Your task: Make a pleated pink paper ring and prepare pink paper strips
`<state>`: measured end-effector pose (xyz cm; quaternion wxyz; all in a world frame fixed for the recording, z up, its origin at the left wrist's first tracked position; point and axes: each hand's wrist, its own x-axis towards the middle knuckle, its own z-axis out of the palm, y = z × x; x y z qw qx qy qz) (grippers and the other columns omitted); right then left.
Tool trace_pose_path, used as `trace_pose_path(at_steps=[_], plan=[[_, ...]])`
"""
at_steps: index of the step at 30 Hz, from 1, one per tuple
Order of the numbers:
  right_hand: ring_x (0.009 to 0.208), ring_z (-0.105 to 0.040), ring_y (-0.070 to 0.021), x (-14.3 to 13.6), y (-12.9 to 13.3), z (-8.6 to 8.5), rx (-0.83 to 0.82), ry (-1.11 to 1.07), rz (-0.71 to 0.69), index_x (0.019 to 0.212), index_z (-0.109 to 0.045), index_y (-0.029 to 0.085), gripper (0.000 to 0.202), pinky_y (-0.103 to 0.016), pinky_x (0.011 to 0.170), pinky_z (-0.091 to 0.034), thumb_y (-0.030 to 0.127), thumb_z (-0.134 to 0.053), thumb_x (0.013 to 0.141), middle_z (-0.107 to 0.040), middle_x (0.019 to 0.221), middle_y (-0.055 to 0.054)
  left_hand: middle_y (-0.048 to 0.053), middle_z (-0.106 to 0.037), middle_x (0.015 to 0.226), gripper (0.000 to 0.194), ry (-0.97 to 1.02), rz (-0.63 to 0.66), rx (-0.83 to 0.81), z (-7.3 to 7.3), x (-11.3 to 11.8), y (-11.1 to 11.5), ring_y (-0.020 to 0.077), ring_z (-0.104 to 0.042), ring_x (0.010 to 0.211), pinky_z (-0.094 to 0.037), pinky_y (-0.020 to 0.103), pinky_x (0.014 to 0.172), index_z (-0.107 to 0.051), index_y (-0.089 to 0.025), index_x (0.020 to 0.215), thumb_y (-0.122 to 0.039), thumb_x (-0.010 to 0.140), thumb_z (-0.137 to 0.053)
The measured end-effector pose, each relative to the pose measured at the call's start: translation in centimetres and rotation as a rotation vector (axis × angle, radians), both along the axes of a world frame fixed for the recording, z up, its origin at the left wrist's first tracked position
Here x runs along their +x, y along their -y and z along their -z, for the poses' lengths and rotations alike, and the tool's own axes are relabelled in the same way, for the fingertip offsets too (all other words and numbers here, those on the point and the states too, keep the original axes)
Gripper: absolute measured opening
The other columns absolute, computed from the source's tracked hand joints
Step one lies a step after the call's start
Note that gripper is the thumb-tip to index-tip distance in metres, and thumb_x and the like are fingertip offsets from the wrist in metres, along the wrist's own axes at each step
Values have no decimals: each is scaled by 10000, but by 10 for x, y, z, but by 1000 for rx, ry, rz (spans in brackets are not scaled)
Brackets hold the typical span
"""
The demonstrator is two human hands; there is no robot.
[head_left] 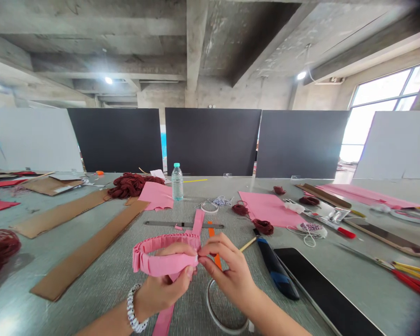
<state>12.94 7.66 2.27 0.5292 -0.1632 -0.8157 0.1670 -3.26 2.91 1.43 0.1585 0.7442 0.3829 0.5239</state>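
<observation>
A ring of pleated pink paper (pixel 161 265) is held just above the table in front of me. My left hand (pixel 170 284) grips its near side, thumb outside and fingers inside the loop. My right hand (pixel 227 266) pinches at the ring's right end, where a small whitish spot shows; what is between its fingertips is too small to make out. A long pink strip (pixel 198 223) runs out behind the ring, and pink paper also shows below my left hand. An orange strip (pixel 212 233) and a white hoop (pixel 210 298) lie close to my right hand.
Brown cardboard strips (pixel 91 252) and dark red yarn (pixel 129 185) lie on the left. A water bottle (pixel 177 182) stands behind. To the right are a utility knife (pixel 275 266), a black phone (pixel 322 284), scissors (pixel 392 266) and pink sheets (pixel 269 207).
</observation>
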Motion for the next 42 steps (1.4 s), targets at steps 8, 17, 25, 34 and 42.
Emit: trace_pose_path(at_steps=[8, 17, 25, 34, 42], plan=[[675, -489, -149, 1, 1, -1, 140, -4, 55, 790, -617, 234, 124, -296, 611, -416, 142, -546, 745, -550, 706, -14, 14, -569, 793, 192, 2, 17, 19, 2, 1, 0, 124, -565, 665, -497, 242, 604, -456, -207, 933, -123, 759, -450], [677, -469, -153, -1, 1, 5, 116, 8, 60, 773, -597, 239, 139, -305, 611, -392, 117, -532, 751, -529, 701, -9, -2, -556, 772, 199, -31, 7, 32, -2, 2, -1, 123, -550, 656, -484, 251, 601, -470, -216, 906, -101, 744, -452], [800, -467, -157, -1, 4, 2, -26, 109, -59, 793, -473, 205, 121, -293, 698, -415, 98, -416, 784, -485, 825, -33, -9, -535, 793, 224, 63, 70, 2, 1, 4, -1, 111, -546, 653, -486, 234, 583, -460, -231, 925, -86, 755, -438], [823, -484, -159, 9, 0, -3, 109, 141, -15, 881, -511, 220, 156, -312, 736, -415, 120, -505, 761, -512, 865, -36, 6, -500, 877, 240, 177, 172, -75, 4, 6, 2, 113, -559, 685, -516, 246, 614, -459, -243, 954, -101, 762, -438], [803, -504, -142, 9, -1, -3, 129, 177, -41, 866, -515, 200, 154, -276, 724, -424, 86, -475, 770, -533, 846, -39, -5, -517, 850, 257, 132, 209, -111, 7, 2, -1, 108, -561, 667, -494, 231, 597, -453, -266, 975, -105, 775, -438]])
